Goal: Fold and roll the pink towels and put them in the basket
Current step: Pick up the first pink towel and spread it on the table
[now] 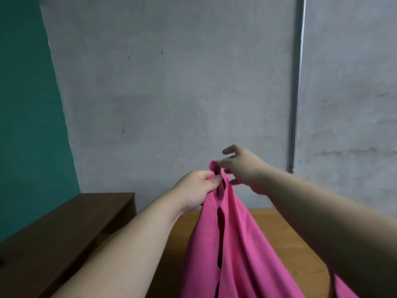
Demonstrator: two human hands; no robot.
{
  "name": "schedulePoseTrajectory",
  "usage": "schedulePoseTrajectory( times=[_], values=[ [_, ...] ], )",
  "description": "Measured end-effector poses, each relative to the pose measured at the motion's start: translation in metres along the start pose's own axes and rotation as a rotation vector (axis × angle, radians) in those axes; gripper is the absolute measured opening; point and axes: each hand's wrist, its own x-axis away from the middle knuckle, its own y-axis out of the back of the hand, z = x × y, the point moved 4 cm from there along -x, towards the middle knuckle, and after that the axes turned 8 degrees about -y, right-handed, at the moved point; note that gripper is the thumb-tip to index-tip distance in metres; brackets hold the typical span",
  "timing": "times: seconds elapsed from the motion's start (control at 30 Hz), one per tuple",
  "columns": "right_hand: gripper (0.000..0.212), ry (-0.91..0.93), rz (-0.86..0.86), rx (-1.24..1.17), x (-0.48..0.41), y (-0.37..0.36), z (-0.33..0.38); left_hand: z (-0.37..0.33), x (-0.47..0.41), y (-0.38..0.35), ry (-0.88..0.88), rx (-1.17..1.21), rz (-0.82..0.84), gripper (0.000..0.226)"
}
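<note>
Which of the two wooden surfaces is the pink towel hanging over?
The lighter table straight ahead; the pink towel hangs above it. The dark brown bench stands left, apart.

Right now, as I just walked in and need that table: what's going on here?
A person holds a pink towel up above a wooden table. The left hand grips its bunched top and the right hand pinches the same end beside it; the rest hangs down. It is not yet folded, and no basket is in view.

Grey concrete wall point(193, 82) with metal pipe point(297, 82), teal wall point(25, 104) left, dark bench point(64, 229), wooden table point(279, 229)
</note>
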Motion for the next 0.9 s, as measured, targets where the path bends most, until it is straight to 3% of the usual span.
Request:
schedulePoseTrajectory(
  times=[0.13,0.3,0.47,0.57,0.67,0.8,0.9],
  values=[
    [0.007,0.111,0.062,0.14,0.01,-0.023,-0.02,0.018,0.006,0.0,0.037,0.08,-0.094,0.026],
    [0.02,0.201,0.1,0.155,0.013,-0.034,-0.044,0.029,0.01,0.002,0.028,0.078,-0.156,0.036],
    [0.031,0.418,0.126,0.731,0.011,-0.037,-0.059,0.048,-0.004,0.032,0.057,0.141,-0.42,0.028],
    [0.013,0.263,0.283,1.127,0.006,-0.019,-0.088,0.058,-0.009,0.066,0.107,0.236,-0.649,0.025],
    [0.029,-0.016,0.476,1.508,0.012,0.011,-0.113,0.057,-0.009,0.091,0.045,0.091,-0.774,0.029],
    [0.03,0.038,0.299,1.455,0.009,0.013,-0.092,0.05,-0.014,0.071,-0.025,0.017,-0.646,0.037],
    [0.043,0.132,0.142,1.093,0.007,-0.004,-0.067,0.04,-0.017,0.052,-0.065,-0.021,-0.559,0.038]
  ],
)
